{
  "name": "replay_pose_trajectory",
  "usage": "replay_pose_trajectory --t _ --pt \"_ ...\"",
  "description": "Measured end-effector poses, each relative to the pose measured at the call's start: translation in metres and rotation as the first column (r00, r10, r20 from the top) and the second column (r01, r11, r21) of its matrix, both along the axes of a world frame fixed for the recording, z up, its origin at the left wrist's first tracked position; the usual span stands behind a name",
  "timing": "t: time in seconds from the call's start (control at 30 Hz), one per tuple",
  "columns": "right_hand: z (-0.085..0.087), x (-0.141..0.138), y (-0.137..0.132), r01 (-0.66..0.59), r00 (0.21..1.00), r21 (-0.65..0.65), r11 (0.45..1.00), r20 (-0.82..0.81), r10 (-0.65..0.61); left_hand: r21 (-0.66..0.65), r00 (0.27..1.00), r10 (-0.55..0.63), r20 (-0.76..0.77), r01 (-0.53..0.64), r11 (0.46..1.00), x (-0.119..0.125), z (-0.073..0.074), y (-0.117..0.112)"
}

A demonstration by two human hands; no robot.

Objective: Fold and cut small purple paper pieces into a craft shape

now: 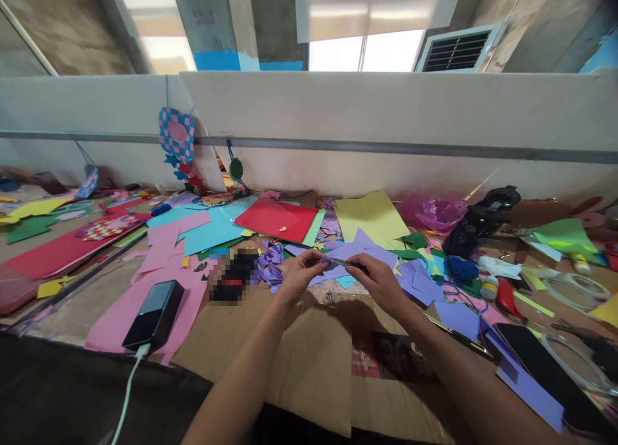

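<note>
Both bare hands meet over the middle of the worktable, above a flattened cardboard sheet (309, 368). Right hand (374, 276): thumb and fingers pinched on a slim silvery tool (340, 262), exact kind too small to tell; it spans the gap to the other hand. Left hand (304, 271): thumb and fingertips drawn in at the tool's opposite end; cannot tell whether they grip the tool or a scrap. Just behind the hands, loose purple paper (360, 243); beside the left, a heap of curled purple strips (271, 266). Farther back, a red sheet (275, 218) and yellow sheets (371, 216), side by side. Left of the cardboard, a black power bank (155, 311) on pink paper (109, 322), white cable (127, 387) plugged in. Beyond the right forearm: pen (461, 337), dark smartphone (545, 368), blue yarn (461, 268). Blue-and-pink checkered pendant (168, 126) hangs against the white partition (367, 107).
</note>
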State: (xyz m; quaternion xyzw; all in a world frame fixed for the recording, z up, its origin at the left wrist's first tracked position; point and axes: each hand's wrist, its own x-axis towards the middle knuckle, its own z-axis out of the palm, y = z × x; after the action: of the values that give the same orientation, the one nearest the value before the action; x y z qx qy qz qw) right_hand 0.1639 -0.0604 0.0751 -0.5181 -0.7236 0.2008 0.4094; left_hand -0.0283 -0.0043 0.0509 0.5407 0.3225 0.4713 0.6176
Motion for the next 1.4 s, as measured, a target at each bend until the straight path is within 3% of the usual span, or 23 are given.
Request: replay_pose_trajectory --t 1.4 --pt "-0.0007 -0.0051 -0.0030 0.019 1.000 0.033 0.999 -0.021 -0.018 -0.021 1.000 -0.021 0.021 0.022 1.000 0.0009 -0.0008 -0.0004"
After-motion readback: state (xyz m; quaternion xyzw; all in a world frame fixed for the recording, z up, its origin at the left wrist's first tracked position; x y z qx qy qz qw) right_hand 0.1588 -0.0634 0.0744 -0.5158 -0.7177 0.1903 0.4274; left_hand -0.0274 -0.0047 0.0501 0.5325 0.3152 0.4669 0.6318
